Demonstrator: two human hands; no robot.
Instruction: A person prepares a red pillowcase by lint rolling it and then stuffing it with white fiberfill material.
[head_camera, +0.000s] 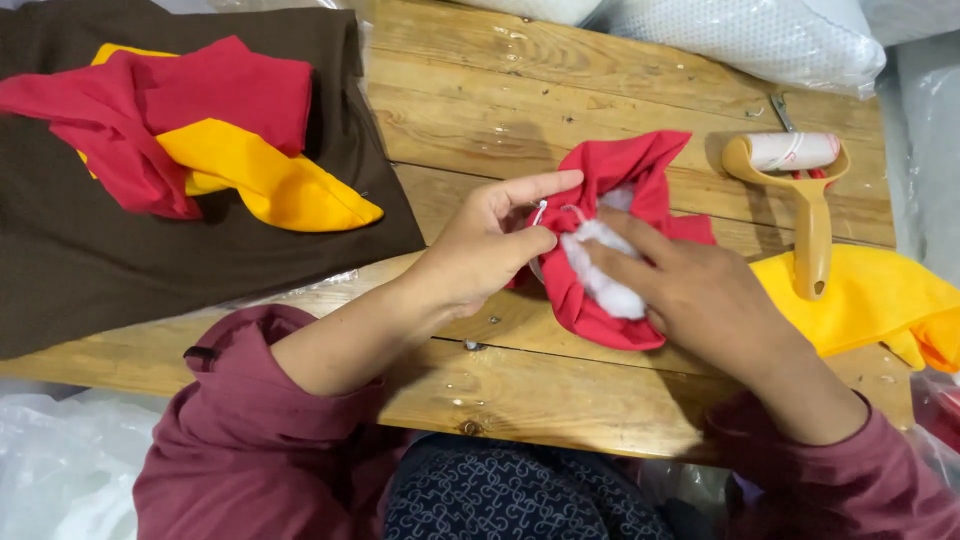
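Note:
A red fabric pouch lies on the wooden table with white stuffing showing in its opening. My left hand grips the pouch's left edge, forefinger stretched out, and pinches a small metal needle or pin. My right hand rests on the pouch with its fingers pressing on the stuffing.
A yellow-handled lint roller lies right of the pouch, on a yellow cloth. At the left, red and yellow fabric pieces sit on a dark brown cloth. Clear plastic bags lie at the far edge.

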